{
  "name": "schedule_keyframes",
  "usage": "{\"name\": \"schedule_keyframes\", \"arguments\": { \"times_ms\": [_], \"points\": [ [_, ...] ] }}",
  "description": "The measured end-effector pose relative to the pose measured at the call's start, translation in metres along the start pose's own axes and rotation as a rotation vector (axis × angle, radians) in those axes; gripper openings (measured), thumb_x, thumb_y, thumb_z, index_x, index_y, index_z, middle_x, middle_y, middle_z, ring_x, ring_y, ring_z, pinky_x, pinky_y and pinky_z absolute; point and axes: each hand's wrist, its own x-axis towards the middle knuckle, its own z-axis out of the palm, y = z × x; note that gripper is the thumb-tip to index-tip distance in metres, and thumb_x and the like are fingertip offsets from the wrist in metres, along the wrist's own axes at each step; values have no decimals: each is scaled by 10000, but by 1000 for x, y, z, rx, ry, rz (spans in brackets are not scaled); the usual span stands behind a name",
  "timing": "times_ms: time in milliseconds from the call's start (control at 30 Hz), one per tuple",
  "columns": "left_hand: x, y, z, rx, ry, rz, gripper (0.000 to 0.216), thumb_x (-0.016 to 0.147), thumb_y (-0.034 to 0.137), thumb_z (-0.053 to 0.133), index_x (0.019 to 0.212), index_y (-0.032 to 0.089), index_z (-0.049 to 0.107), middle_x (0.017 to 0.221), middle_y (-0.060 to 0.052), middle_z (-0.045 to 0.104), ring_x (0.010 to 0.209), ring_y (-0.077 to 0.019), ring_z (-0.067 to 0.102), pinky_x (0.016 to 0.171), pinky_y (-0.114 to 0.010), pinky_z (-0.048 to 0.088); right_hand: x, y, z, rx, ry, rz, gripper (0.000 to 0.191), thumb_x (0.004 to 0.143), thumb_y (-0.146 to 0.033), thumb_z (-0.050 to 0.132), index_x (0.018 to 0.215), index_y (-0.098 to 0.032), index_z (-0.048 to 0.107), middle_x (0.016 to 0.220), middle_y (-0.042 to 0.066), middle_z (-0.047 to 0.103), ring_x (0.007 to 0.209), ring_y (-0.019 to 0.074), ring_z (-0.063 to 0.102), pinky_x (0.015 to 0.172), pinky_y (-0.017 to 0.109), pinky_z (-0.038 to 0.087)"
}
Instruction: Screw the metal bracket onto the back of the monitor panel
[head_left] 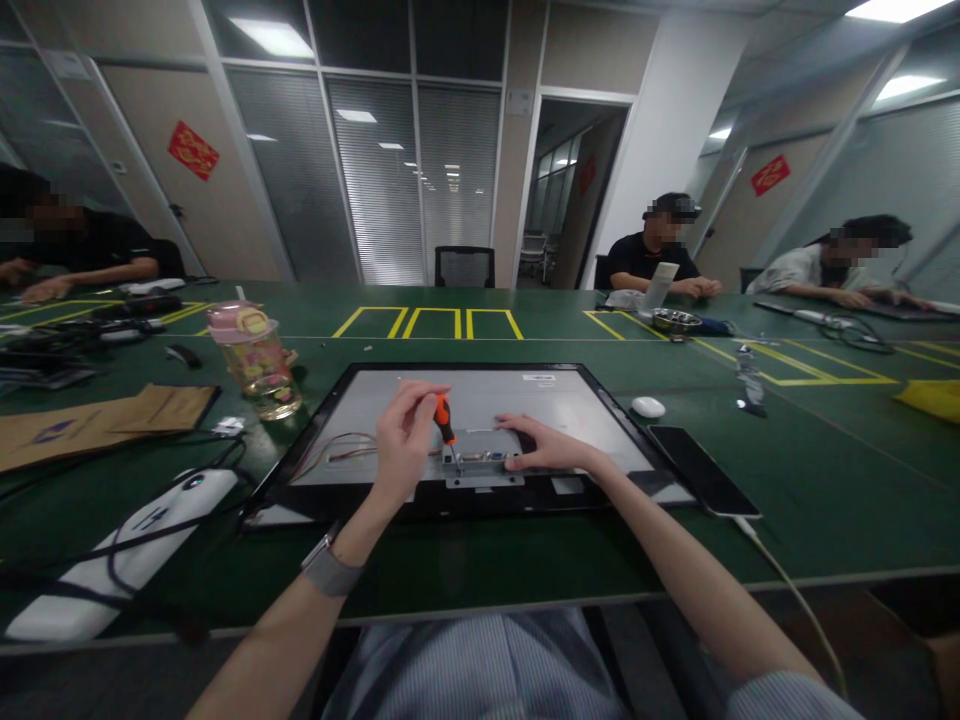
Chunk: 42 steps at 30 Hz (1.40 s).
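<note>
An opened monitor panel [360, 400] lies flat on the green table, its silver metal back facing up and a black frame around it. At its near middle sits a metal bracket [484, 480] with a row of ports. My left hand [405, 435] is closed around the top of an orange and black screwdriver [445, 418], which tilts with its tip down at the bracket's left end. Thumb and fingers apart, my right hand [551, 447] rests against the bracket's right side. Thin coloured wires [330, 450] run across the panel to the left.
Right of the panel lie a phone [705, 470] on a cable and a white earbud case [648, 407]. To the left are a drink bottle [259, 360], brown paper bags [112, 425] and a white power strip [135, 550] with black cables. Several people sit around the table.
</note>
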Motion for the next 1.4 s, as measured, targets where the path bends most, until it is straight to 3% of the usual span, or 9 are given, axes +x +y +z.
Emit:
{"name": "schedule_keyframes", "arguments": {
  "times_ms": [133,333,567,767,867,1033,1233,1300,1400],
  "points": [
    [0,1,0,-52,-53,-37,241,939,330,486,931,188,681,922,-72,645,877,-184,601,814,-323,485,0,-2,-1,-9,-1,9,806,696,-661,671,1366,-261,468,1551,69,322,1446,280,258,1202,475,175],
    [2,-2,1,-61,0,-6,126,823,300,662,780,182,675,838,-38,548,790,-154,552,701,-264,472,1,2,0,-13,-1,-15,783,710,-647,670,1356,-250,476,1545,79,334,1443,266,266,1204,469,167],
    [0,-8,-1,-123,-95,-89,251,933,327,469,933,196,683,889,-63,621,821,-174,576,768,-304,472,1,3,1,6,3,-8,799,691,-661,675,1356,-262,480,1547,72,332,1437,278,279,1202,484,163],
    [2,-6,2,-72,-33,-28,166,842,337,628,793,201,709,835,-42,540,817,-166,541,714,-268,469,0,-1,-1,3,-5,-3,788,699,-656,671,1347,-248,486,1546,79,329,1439,283,271,1203,474,165],
    [1,-5,1,-62,-38,-43,193,891,334,570,874,198,706,837,-37,561,779,-150,550,704,-259,466,0,-1,-1,0,-2,-1,785,698,-647,676,1345,-244,488,1545,81,331,1436,287,278,1201,475,169],
    [-2,-10,2,-180,-61,-119,260,940,312,462,1004,183,679,899,-60,664,886,-181,621,835,-308,473,1,-2,-1,-16,-2,-1,782,706,-634,677,1354,-244,476,1548,85,326,1431,282,290,1196,485,179],
    [-3,-8,5,-156,-105,-83,304,941,274,435,1130,195,659,1030,-73,659,998,-196,615,913,-341,461,0,-2,-1,-25,-3,11,785,711,-636,672,1363,-249,471,1550,73,328,1440,287,271,1203,476,165],
    [-3,-9,5,-106,-117,-75,288,930,269,477,1157,211,645,999,-60,637,939,-175,612,860,-316,478,1,-1,0,-28,0,11,786,707,-637,675,1363,-255,471,1552,67,327,1441,291,267,1202,482,162],
    [-3,-12,6,1,-70,-24,181,852,253,618,1014,216,690,921,-31,562,833,-143,566,789,-277,477,2,1,0,-21,-1,-7,791,707,-636,676,1361,-240,472,1550,87,325,1436,290,276,1197,486,172]
  ]
}}
